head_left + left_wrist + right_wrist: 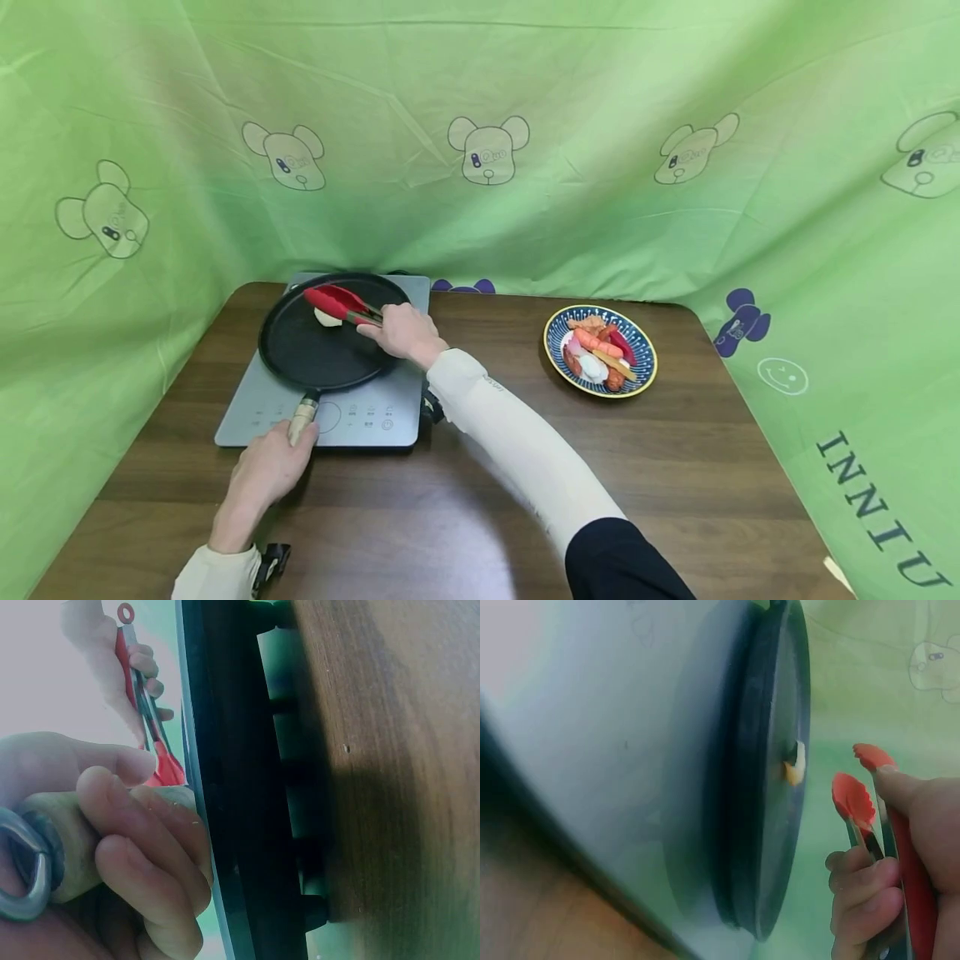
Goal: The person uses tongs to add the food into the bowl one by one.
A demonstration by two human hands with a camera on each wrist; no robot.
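My left hand grips the pale handle of a round black flat pan, fingers wrapped round it in the left wrist view. A metal ring hangs at the handle's end. My right hand holds tongs with red tips over the pan. In the right wrist view the tong tips stand apart with nothing between them, clear of the pan. A small pale piece of food, yellowish on one side, lies on the pan; the tongs partly cover it in the head view.
The pan sits on a grey induction cooktop at the table's left. To the right stands a blue patterned plate with a yellow rim, holding several food pieces. A green printed cloth hangs round the wooden table.
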